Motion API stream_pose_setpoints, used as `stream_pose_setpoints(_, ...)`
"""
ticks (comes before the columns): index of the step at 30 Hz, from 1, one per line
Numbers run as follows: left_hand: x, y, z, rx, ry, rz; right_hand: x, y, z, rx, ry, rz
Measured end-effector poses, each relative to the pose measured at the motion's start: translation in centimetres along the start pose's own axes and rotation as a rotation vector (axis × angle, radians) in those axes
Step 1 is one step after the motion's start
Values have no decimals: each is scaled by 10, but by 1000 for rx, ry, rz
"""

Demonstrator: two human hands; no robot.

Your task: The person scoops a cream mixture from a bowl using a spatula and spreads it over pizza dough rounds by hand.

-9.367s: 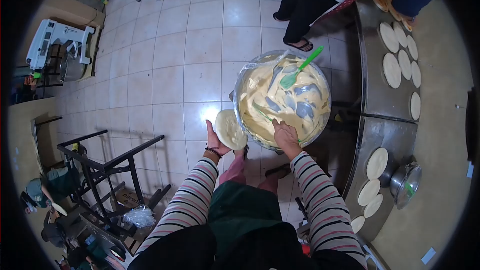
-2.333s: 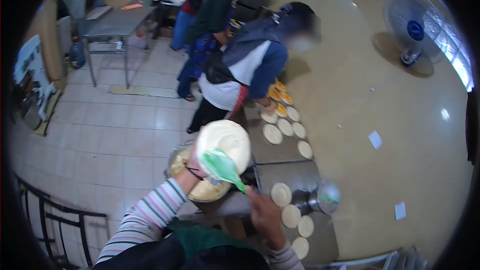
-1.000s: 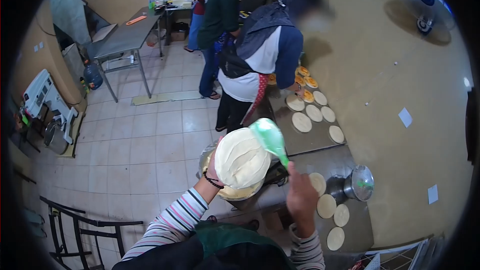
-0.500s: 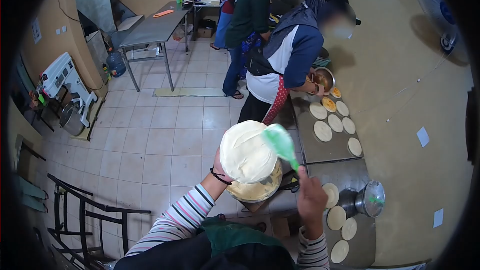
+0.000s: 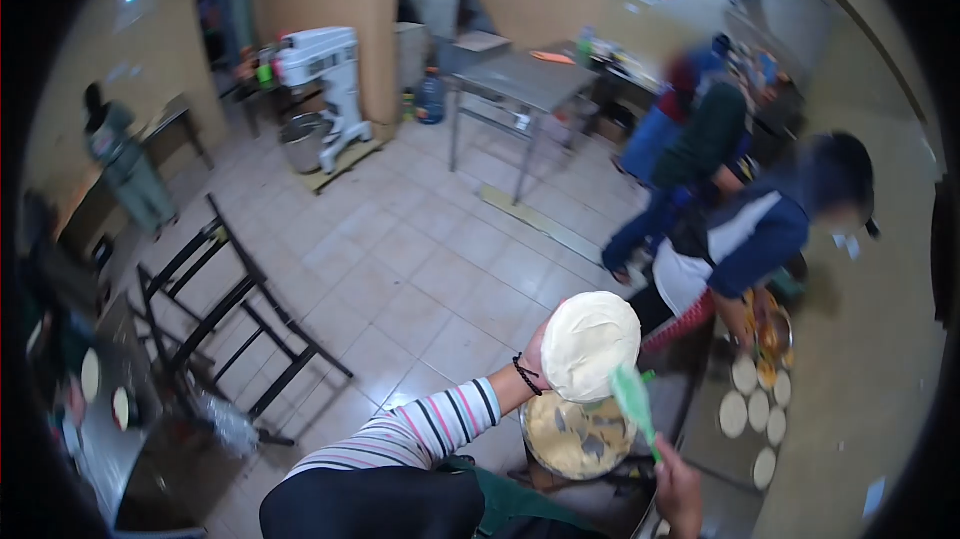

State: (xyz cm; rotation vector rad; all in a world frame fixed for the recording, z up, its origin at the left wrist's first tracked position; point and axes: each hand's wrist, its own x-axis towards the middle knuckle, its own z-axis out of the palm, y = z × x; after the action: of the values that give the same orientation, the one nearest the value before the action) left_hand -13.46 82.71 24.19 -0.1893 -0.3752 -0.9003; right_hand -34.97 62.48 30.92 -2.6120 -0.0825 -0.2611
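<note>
Since half a second ago, the spatula (image 5: 632, 399), gripped by the right hand (image 5: 680, 490), is shifted toward the lower edge of the cake (image 5: 592, 347). The cake is held by the left hand (image 5: 537, 355) over the far edge of the bowl (image 5: 578, 477), apparently so its top is left free.

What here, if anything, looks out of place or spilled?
The black metal frame at the picture's left looks odd: it seems to lack a top, with crumpled plastic near it. Otherwise nothing stands out: the left hand holds a cream-topped round, the right hand a green spatula; no spill shows.
</note>
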Motion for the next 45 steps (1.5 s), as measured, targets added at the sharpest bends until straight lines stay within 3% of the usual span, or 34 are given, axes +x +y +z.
stream_pose_setpoints(2, -10, 20, 6, 59, 1, 77, -5, 20, 19, 32, -57, -284)
stream_pose_setpoints(4, -25, 33, 7, 99, 14, 150, 16, -18, 16, 287, -231, -127)
stream_pose_setpoints(5, -31, 36, 6, 129, 57, 165, 30, -23, 13, 454, -486, 230)
stream_pose_setpoints(6, -39, 37, 7, 153, 98, 172, 50, -30, 21, 448, -514, 210)
stream_pose_setpoints(8, -67, 38, 14, 155, 127, 212, 92, -49, 53, 293, -139, -97)
stream_pose_setpoints(12, -102, 57, 30, 285, 220, 322, 104, -81, 73, 313, -171, -383)
stream_pose_setpoints(14, -116, 67, 41, 238, 193, 368, 95, -91, 58, -39, -240, -444)
stream_pose_setpoints(16, -126, 76, 47, 279, 183, 478, 92, -80, 44, -145, -176, -382)
stream_pose_setpoints(18, -128, 80, 47, 251, 173, 474, 94, -75, 27, -280, -44, -257)
stream_pose_setpoints(20, -126, 79, 42, 210, 166, 449, 102, -72, 24, -222, 88, -221)
stream_pose_setpoints(23, -105, 67, 25, 125, 78, 407, 118, -80, 26, -22, -21, -249)
stream_pose_setpoints(26, -86, 56, 31, 148, 18, 365, 113, -54, 30, 163, -155, -144)
stream_pose_setpoints(29, -76, 57, 10, 183, 53, 412, 66, -17, 26, 323, -340, -5)
stream_pose_setpoints(30, -65, 55, 7, 163, 55, 378, 52, -18, 20, 394, -494, 177)
stream_pose_setpoints(32, -47, 46, 3, 177, 181, 363, 29, -25, 16, 430, -511, 34)
stream_pose_setpoints(33, -37, 38, -1, 144, 154, 326, 20, -25, 13, 494, -545, 170)
stream_pose_setpoints(34, -26, 28, -7, 125, 155, 276, 15, -24, 11, 498, -509, 211)
stream_pose_setpoints(36, -5, 7, -20, 176, 185, 233, 5, -18, 12, 471, -167, 315)
stream_pose_setpoints(37, 4, -3, -24, 162, 182, 172, -3, -19, 14, 425, -115, 429)
stream_pose_setpoints(40, 33, -34, -33, 175, 257, 113, -48, -25, 24, 600, -93, 323)
stream_pose_setpoints(42, 47, -58, -38, 207, 249, -5, -58, -25, 10, 642, -52, 390)
stream_pose_setpoints(44, 55, -89, -52, 158, 234, -126, -65, -11, 2, 166, 401, 227)
stream_pose_setpoints(45, 59, -106, -59, 51, 210, -176, -66, -8, -4, 54, 465, 317)
